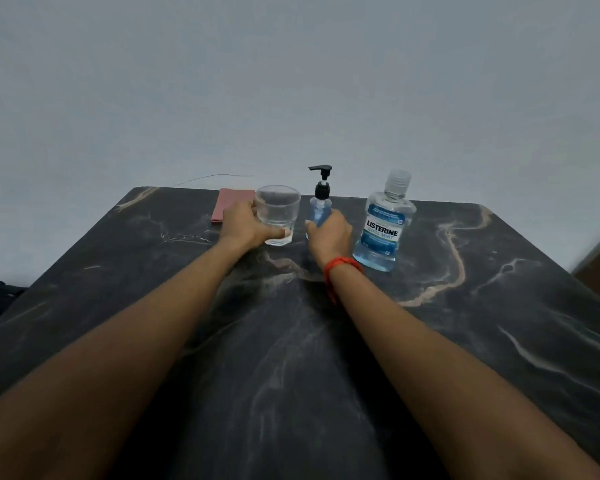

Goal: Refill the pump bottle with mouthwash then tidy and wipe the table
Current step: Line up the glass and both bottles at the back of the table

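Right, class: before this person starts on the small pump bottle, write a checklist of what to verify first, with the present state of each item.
1. Right hand wrapped around the small clear pump bottle with the black pump head: ok.
2. Left hand on the clear drinking glass: ok.
3. Pump head unscrewed for refilling: not ok, it sits on the bottle.
4. Large clear Listerine mouthwash bottle of blue liquid upright, within reach: ok.
5. Its clear ribbed cap off: not ok, it is on.
6. Folded pink cloth ready for wiping on the dark marbled table: ok.
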